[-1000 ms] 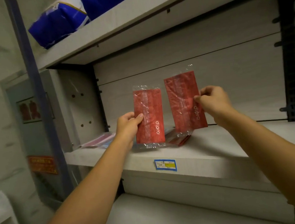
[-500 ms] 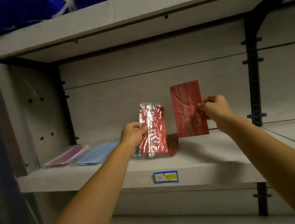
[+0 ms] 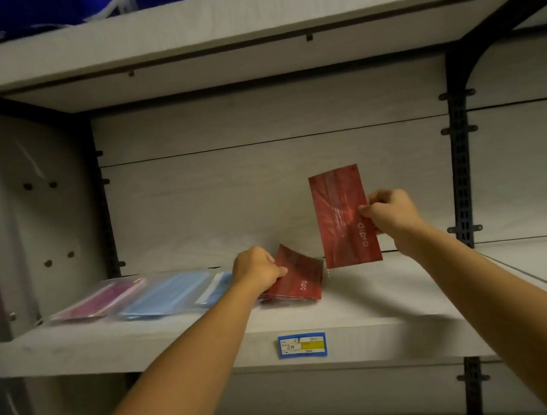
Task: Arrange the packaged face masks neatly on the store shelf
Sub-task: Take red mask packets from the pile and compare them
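Masks: two red point(image 3: 343, 216), two blue point(image 3: 169, 294), one pink point(image 3: 99, 299).

Dim, warm light; the shelf underside lies in shadow, edges bow from wide-angle distortion, slight blur.

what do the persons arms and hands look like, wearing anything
Both forearms are bare all the way to the bottom edge of the picture: no sleeves show. The left hand and the right hand are bare too, with no gloves. No watch, bracelet or ring can be seen on either wrist or on the fingers that show. No markings or cables on either arm.
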`<control>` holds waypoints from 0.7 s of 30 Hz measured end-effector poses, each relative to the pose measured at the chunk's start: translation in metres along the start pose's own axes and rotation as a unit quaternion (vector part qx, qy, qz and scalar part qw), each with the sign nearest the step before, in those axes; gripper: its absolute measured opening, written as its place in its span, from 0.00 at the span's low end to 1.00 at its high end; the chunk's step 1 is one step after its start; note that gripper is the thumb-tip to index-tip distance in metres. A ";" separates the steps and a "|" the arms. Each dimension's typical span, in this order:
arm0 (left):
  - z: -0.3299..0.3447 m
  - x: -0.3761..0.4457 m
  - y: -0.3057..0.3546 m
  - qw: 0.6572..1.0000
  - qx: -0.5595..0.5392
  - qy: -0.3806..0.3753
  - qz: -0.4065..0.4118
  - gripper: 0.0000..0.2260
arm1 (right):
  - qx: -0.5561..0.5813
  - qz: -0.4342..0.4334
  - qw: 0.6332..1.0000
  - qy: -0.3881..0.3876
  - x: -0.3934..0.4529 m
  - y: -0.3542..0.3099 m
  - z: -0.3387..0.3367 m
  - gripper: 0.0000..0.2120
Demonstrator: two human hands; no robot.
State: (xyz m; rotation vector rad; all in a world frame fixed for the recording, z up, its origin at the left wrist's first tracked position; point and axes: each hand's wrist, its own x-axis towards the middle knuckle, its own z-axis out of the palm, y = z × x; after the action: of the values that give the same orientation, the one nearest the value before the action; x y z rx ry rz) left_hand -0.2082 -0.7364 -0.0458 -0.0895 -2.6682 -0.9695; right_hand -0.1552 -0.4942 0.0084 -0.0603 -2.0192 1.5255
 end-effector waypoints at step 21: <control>-0.061 -0.003 -0.050 0.967 0.217 0.045 0.127 0.15 | 0.037 0.131 0.990 -0.029 -0.012 0.006 0.081 0.04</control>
State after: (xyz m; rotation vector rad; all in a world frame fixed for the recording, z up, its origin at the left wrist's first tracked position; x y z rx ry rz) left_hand -0.1975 -0.8131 -0.0333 -0.2743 -2.6348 -0.2930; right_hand -0.1862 -0.5662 -0.0145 -0.2621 -2.0614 1.7818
